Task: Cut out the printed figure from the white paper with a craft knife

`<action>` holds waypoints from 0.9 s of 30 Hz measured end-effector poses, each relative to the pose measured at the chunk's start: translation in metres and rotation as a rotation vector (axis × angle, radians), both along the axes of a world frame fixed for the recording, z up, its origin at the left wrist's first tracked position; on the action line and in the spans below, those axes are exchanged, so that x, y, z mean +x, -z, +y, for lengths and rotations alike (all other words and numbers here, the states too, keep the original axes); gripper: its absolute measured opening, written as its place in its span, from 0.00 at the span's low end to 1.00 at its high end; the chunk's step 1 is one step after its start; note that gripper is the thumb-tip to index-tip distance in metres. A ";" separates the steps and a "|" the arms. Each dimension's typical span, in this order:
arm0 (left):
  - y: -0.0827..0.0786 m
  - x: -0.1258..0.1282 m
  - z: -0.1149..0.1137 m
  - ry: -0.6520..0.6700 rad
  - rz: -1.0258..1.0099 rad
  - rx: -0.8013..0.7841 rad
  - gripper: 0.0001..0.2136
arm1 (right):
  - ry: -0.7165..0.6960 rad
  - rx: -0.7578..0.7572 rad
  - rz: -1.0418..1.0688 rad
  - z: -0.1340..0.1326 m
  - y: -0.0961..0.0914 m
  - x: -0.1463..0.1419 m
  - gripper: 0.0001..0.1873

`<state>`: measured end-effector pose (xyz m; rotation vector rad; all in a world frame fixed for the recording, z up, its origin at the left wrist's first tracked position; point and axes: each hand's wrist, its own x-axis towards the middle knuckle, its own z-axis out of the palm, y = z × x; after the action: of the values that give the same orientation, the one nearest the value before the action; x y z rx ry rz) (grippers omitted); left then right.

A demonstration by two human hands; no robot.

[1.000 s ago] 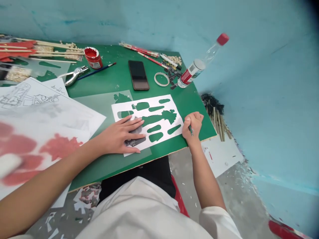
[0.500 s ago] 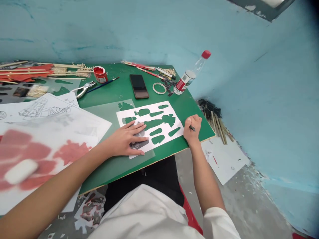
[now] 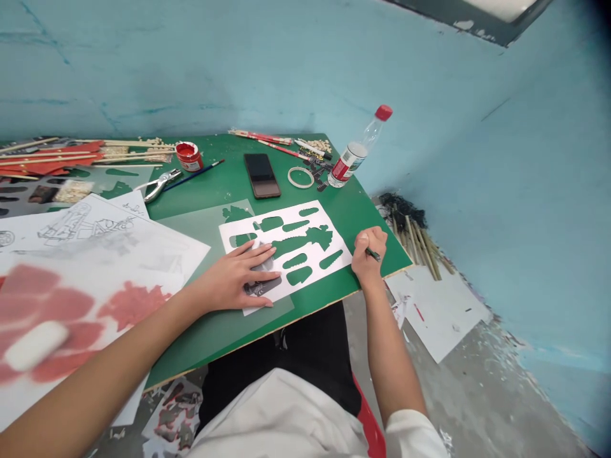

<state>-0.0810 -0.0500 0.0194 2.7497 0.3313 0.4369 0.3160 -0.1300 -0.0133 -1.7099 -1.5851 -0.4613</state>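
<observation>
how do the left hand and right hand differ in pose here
The left hand is flat and spread open; the right hand is curled into a fist.
The left hand lies over the white cut-out sheet; the right hand holds a slim dark tool.
Both hands are bare.

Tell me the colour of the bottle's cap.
The cap is red, seen best in the head view.

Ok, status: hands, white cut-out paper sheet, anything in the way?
Left hand spread flat on the sheet's left part. Right hand fisted round slim dark pen-like tool, at sheet's right edge. Black rectangular phone beyond sheet, not on it.
</observation>
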 end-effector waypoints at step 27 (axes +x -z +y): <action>0.001 -0.001 -0.001 -0.025 0.028 -0.016 0.30 | 0.044 0.065 0.129 -0.003 -0.016 -0.012 0.27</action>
<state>-0.0821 -0.0507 0.0184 2.7413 0.3755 0.4002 0.3035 -0.1334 0.0024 -1.6939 -1.4281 -0.4113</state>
